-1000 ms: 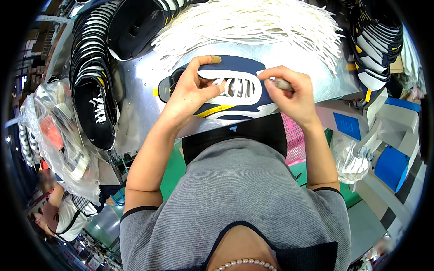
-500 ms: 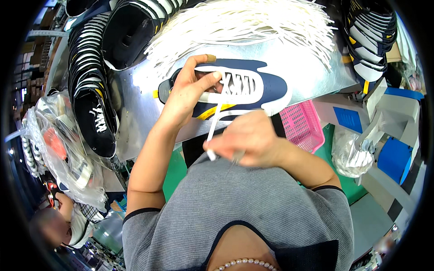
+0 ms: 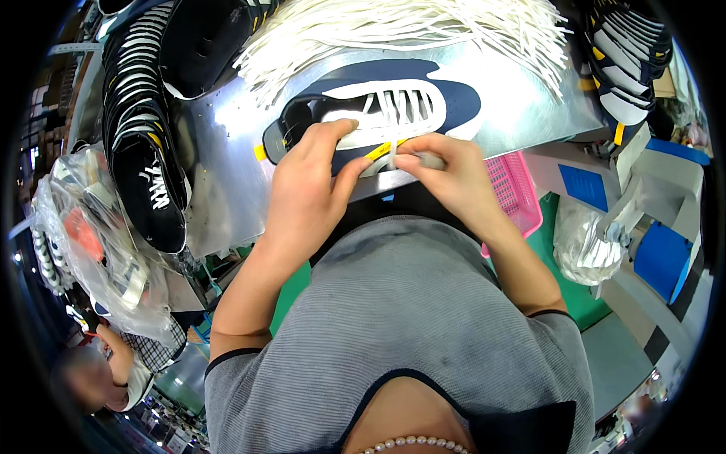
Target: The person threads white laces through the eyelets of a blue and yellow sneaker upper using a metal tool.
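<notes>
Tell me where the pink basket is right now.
In the head view the pink basket sits right of centre, just below the near edge of the metal table, beside the right hand and left of a clear plastic bag.

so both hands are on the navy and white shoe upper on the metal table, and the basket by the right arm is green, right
Not quite: the basket is pink, not green, as the head view shows. The rest holds: the left hand and right hand are both on the navy and white shoe upper on the metal table.
</notes>
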A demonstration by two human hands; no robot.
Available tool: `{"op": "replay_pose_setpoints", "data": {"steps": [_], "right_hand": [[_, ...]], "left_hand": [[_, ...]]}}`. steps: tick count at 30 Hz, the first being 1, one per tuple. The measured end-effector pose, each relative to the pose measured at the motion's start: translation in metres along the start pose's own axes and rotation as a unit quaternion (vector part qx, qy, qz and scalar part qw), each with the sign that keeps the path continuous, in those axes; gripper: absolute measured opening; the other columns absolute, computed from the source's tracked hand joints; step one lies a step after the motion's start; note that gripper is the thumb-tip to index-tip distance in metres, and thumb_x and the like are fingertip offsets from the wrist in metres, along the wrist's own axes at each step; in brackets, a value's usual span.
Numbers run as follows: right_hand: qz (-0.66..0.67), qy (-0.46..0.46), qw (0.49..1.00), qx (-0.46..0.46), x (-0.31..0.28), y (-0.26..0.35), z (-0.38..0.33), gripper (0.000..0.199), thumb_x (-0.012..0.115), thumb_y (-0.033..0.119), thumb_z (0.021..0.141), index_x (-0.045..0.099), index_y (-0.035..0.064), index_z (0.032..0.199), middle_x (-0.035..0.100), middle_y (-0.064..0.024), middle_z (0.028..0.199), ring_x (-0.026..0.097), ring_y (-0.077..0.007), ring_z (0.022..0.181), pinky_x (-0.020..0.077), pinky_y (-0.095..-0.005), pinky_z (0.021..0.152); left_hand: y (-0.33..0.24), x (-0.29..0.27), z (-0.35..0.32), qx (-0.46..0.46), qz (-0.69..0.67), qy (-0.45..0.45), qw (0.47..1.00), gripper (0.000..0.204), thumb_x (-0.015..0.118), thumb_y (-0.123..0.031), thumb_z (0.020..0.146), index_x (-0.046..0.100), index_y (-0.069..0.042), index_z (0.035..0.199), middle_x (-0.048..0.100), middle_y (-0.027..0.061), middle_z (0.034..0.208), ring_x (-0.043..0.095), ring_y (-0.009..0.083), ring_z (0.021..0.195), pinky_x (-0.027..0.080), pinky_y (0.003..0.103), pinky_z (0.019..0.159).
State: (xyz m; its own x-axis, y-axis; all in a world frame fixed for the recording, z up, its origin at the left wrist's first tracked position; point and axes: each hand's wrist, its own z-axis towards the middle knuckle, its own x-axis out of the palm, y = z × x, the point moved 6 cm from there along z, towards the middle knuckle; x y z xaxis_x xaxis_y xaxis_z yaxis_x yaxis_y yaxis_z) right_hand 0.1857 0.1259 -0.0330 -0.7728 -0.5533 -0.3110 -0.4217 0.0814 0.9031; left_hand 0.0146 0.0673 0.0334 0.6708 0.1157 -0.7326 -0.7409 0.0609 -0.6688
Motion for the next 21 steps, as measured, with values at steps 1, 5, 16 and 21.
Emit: {"op": "replay_pose_setpoints", "data": {"steps": [1,5,16,21], "right_hand": [[-0.042,-0.010,0.999,-0.005,0.005,0.006,0.005,0.019,0.078,0.013,0.085,0.073,-0.0017,0.095,0.070,-0.0030,0.076,0.059,-0.0052,0.071,0.0456,-0.0227,0.062],[0.045,-0.065,0.994,-0.071,0.015,0.001,0.016,0.016,0.078,0.014,0.085,0.072,0.0006,0.092,0.069,-0.0023,0.074,0.059,-0.0061,0.068,0.0458,-0.0233,0.061],[0.201,-0.084,0.964,-0.153,0.018,0.014,0.036,0.013,0.076,0.011,0.087,0.070,0.0003,0.092,0.069,-0.0006,0.075,0.057,-0.0034,0.069,0.0463,-0.0216,0.061],[0.130,-0.044,0.984,-0.115,0.007,0.021,0.015,0.023,0.072,0.014,0.091,0.060,0.0013,0.106,0.070,-0.0051,0.079,0.060,-0.0077,0.070,0.0480,-0.0256,0.063]], "left_hand": [[0.001,0.004,0.002,0.005,0.013,0.003,1.000,0.033,0.071,-0.005,0.087,0.058,0.000,0.116,0.066,0.0204,0.105,0.066,0.0403,0.094,0.053,0.042,0.079],[0.005,0.004,0.007,-0.023,-0.011,-0.006,1.000,0.028,0.068,-0.002,0.087,0.059,0.000,0.113,0.066,0.0194,0.101,0.065,0.0397,0.089,0.052,0.042,0.076],[0.016,0.010,0.014,-0.100,0.012,0.005,0.995,0.029,0.075,-0.018,0.088,0.060,0.000,0.105,0.071,0.0145,0.095,0.071,0.0292,0.086,0.053,0.033,0.073],[0.016,0.012,0.014,-0.072,0.042,-0.042,0.996,0.026,0.075,-0.020,0.087,0.062,-0.003,0.102,0.071,0.0147,0.087,0.070,0.0309,0.074,0.053,0.037,0.066]]}}
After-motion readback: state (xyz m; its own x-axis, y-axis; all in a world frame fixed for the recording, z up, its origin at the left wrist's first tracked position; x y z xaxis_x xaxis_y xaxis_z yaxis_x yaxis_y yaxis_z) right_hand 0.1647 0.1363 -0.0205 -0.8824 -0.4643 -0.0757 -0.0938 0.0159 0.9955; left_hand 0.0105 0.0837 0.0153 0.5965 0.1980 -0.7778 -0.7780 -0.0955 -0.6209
